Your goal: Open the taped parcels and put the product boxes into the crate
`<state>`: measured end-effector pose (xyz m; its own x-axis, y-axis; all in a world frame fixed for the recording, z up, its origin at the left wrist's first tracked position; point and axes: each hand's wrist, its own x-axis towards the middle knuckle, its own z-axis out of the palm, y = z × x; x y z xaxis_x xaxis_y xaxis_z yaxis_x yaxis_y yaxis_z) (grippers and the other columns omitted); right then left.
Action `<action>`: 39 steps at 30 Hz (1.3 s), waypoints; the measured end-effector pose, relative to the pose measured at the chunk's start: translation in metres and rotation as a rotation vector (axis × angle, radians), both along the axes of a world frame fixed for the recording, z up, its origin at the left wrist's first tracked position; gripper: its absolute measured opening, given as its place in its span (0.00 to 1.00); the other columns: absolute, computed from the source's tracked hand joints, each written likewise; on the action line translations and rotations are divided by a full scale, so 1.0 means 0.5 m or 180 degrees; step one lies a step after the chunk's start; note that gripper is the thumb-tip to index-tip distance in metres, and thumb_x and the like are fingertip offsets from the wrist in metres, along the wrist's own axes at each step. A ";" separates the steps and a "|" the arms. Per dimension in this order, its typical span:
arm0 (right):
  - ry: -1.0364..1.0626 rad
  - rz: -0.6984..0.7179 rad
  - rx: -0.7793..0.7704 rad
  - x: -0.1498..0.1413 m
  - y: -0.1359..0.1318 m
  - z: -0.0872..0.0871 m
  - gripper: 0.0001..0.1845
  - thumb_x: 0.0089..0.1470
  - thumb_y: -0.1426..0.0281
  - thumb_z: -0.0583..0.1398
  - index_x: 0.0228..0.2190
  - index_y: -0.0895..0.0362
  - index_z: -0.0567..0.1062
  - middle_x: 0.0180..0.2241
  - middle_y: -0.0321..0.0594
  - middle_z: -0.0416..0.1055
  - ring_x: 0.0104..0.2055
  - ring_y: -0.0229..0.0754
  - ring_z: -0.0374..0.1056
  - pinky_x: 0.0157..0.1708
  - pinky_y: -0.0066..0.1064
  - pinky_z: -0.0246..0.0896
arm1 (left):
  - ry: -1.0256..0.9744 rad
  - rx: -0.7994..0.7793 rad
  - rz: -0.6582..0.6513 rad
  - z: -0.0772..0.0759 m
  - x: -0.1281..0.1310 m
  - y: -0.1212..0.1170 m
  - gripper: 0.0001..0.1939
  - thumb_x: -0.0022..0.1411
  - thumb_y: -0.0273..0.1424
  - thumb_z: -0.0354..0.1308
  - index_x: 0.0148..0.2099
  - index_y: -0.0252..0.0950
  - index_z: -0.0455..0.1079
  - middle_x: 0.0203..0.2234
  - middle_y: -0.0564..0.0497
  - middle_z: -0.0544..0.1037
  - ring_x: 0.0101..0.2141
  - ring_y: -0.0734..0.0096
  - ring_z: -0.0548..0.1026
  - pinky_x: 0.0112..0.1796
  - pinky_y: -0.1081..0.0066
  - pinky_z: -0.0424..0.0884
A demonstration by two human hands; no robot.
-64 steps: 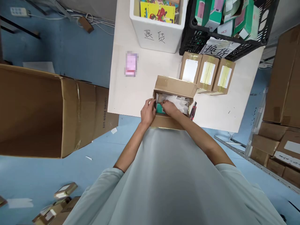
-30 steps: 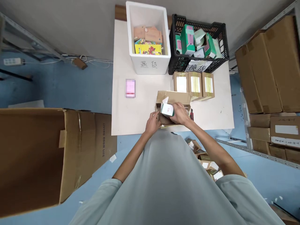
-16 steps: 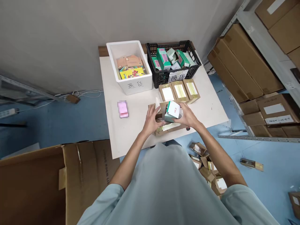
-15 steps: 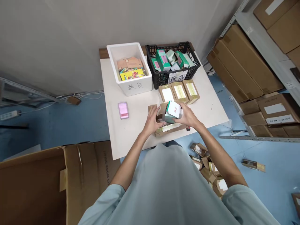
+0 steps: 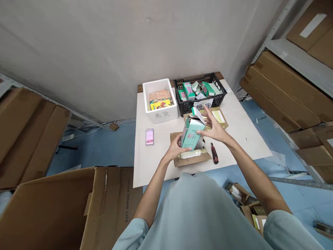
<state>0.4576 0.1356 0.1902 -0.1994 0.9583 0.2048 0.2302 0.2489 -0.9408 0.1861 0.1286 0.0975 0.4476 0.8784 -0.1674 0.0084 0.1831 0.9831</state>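
A green-and-white carton (image 5: 190, 137) is tilted above the table, its top flaps standing open. My left hand (image 5: 174, 150) is closed round its lower left side, thumb across the front. My right hand (image 5: 215, 129) grips its upper right side, with the thumb on the front face and the other fingers spread by the flaps. What is inside the carton cannot be seen. Below it lies an opened brown cardboard box (image 5: 192, 160) with torn tape and white wrapping. A red-and-black box cutter (image 5: 214, 153) lies just right of that box.
On the white table (image 5: 241, 135) are a white foam bin (image 5: 163, 114), a black crate (image 5: 223, 93) of green cartons, taped brown boxes (image 5: 223, 119) and a pink blurred rectangle (image 5: 149, 136). A large open carton (image 5: 109, 205) stands left; shelving (image 5: 299, 57) is at right.
The green carton has come up out of the brown box and turned to show its printed front. My left hand has moved from the brown box onto it. The view has tilted up.
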 end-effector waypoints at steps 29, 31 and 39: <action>0.0125 -0.0394 0.0385 0.080 0.103 -0.013 0.18 0.68 0.50 0.67 0.51 0.46 0.84 0.56 0.44 0.83 0.62 0.58 0.78 0.65 0.54 0.75 | 0.1169 0.0756 0.1538 0.003 0.126 -0.011 0.42 0.48 0.38 0.81 0.64 0.40 0.73 0.56 0.44 0.82 0.57 0.48 0.80 0.59 0.56 0.76; 0.0148 -0.0441 0.0346 0.083 0.103 -0.023 0.19 0.68 0.50 0.66 0.52 0.46 0.85 0.56 0.44 0.83 0.61 0.58 0.78 0.66 0.54 0.74 | 0.1242 0.0798 0.1586 0.002 0.128 -0.006 0.41 0.48 0.36 0.81 0.63 0.41 0.73 0.56 0.44 0.82 0.57 0.48 0.80 0.59 0.56 0.75; 0.0103 -0.0513 0.0418 0.087 0.122 -0.048 0.22 0.68 0.44 0.66 0.49 0.46 0.88 0.55 0.46 0.84 0.62 0.58 0.78 0.67 0.55 0.72 | 0.1209 0.0655 0.1595 0.019 0.148 0.008 0.43 0.49 0.41 0.82 0.65 0.40 0.72 0.59 0.41 0.81 0.61 0.44 0.78 0.60 0.51 0.76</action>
